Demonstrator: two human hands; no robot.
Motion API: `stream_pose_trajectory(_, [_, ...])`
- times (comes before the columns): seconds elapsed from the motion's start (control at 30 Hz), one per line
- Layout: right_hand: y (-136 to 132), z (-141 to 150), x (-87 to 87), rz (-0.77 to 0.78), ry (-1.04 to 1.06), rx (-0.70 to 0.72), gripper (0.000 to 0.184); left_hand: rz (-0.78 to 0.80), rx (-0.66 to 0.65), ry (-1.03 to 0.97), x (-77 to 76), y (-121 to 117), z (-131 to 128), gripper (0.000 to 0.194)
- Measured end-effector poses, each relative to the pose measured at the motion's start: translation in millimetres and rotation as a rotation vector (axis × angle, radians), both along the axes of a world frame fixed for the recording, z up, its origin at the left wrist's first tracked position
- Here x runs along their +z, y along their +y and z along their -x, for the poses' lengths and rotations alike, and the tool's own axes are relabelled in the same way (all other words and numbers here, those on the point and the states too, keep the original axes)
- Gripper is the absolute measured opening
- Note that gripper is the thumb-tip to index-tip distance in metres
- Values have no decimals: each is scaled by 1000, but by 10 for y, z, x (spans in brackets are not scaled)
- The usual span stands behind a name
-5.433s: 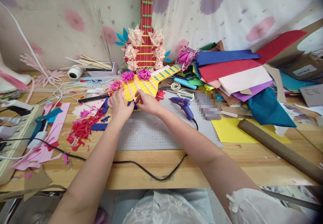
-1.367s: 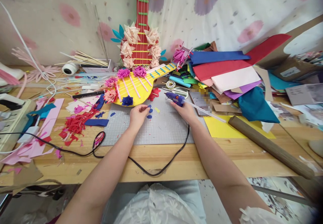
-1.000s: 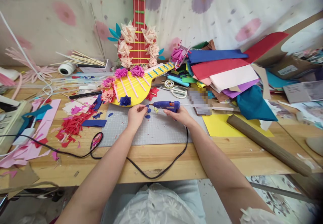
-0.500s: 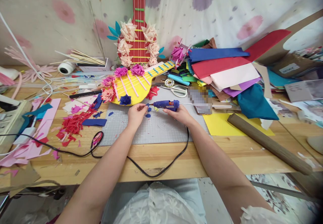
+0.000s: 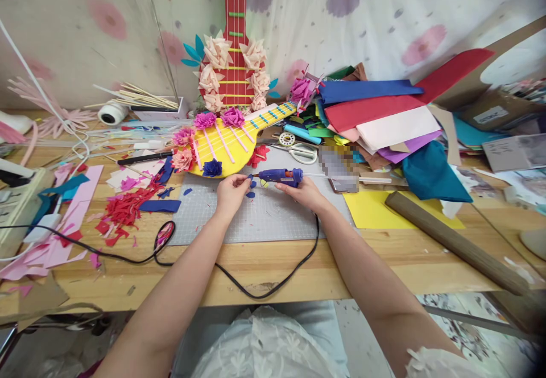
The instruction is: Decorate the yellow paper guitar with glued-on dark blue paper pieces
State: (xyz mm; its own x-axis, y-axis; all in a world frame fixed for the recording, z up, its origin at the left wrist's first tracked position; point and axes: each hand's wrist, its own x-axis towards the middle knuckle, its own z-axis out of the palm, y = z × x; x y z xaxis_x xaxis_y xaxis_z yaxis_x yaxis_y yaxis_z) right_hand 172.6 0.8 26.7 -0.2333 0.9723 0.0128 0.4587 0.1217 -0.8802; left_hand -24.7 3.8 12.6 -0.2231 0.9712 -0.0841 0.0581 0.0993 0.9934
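Over the grey cutting mat (image 5: 213, 224), my left hand (image 5: 231, 197) pinches a small blue paper petal (image 5: 250, 178) between thumb and fingertips. My right hand (image 5: 303, 191) grips a blue glue gun (image 5: 279, 177), its nozzle pointing left at the petal; whether they touch I cannot tell. A few more blue petals (image 5: 251, 194) lie just under the nozzle. Behind my left hand rests a yellow paper guitar (image 5: 230, 165) trimmed with pink, magenta and coral flowers. One dark blue flower (image 5: 212, 167) sits on its lower edge.
A black cord (image 5: 256, 297) loops along the table's front. Red paper scraps (image 5: 128, 204) lie left, scissors (image 5: 303, 153) and a phone (image 5: 343, 183) right of the guitar. Coloured paper (image 5: 384, 111) is piled at the right, near a brown roll (image 5: 456, 241). A red guitar (image 5: 236, 77) stands behind.
My hands left the guitar, where the blue flower now sits. My right hand picked up the glue gun and brought it to the petal in my left. Over the last second both hands stay nearly still.
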Motion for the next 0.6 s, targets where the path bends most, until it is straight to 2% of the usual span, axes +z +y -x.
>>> stream_pose_trajectory(0.4, [-6,33,36,31,20,-35,39,-16,-21,3,-35,-6,-7,6])
stream_pose_trajectory(0.5, [8,20,39,60,101,-109,42,-11,-33,-7,-27,-15,-6,9])
stream_pose_trajectory(0.6, [71,-39,4,48,118,-256,44,-21,-47,-33,-38,-18,-3,12])
